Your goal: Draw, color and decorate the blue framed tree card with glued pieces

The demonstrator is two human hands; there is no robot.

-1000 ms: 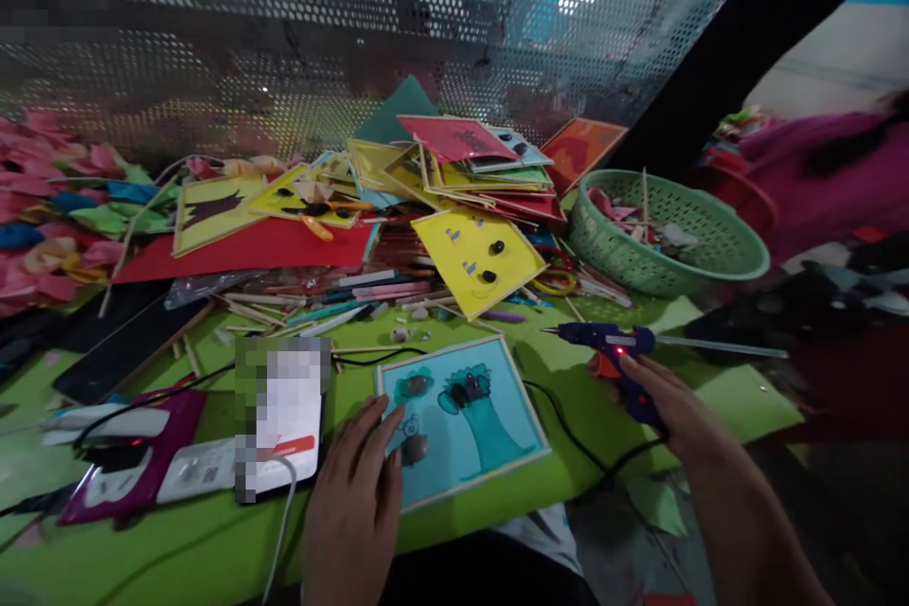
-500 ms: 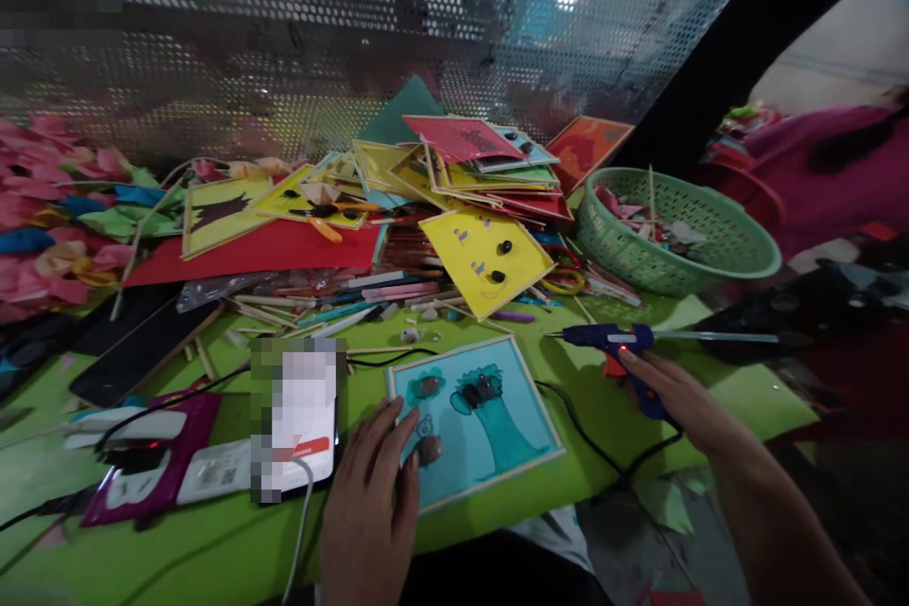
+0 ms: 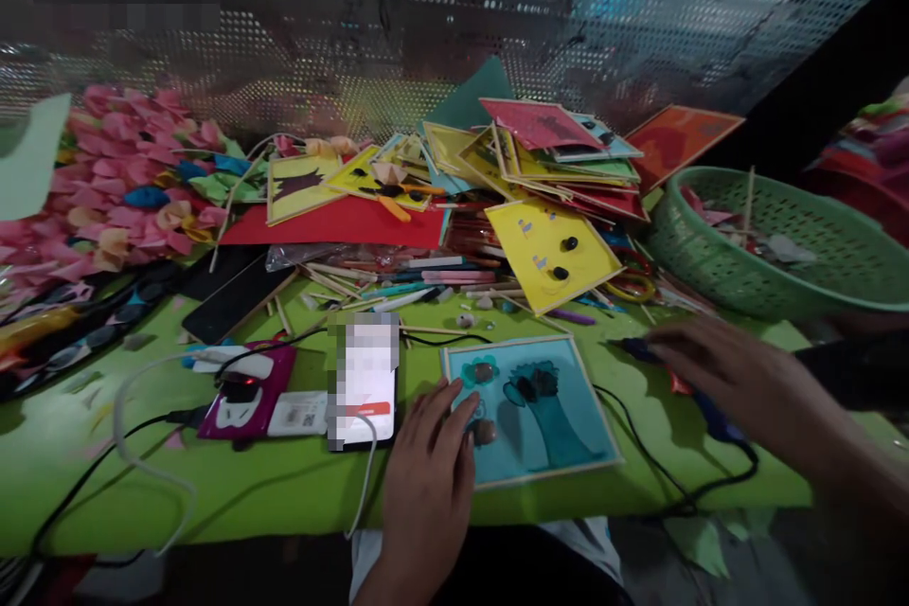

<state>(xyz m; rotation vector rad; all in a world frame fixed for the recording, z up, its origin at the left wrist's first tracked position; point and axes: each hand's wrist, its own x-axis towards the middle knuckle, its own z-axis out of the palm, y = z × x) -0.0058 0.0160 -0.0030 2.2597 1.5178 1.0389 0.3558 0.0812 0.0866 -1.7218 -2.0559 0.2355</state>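
Note:
My left hand (image 3: 430,483) lies flat with its fingers stretched over the left edge of a light-blue picture card (image 3: 568,426). Pale sticks frame this card, which bears a dark teal tree-like drawing and brown stones glued at its left side. To the right of the card, my right hand (image 3: 724,379) is curled from above over the body of a blue hot glue gun (image 3: 632,348). The gun rests on the green table with its nozzle towards the card. My fingers hide much of its body and the glue stick behind.
Left of the card are a phone (image 3: 376,388) with a white cable and a purple power strip (image 3: 274,388). Behind lie a yellow framed card (image 3: 546,256), pens, sticks and stacked cards. A green basket (image 3: 802,279) stands right; pink paper flowers (image 3: 120,151) heap left.
The view has swung left, so things sit further right in the picture. My right hand has moved from the gun's handle up over its body. My left hand stays on the card.

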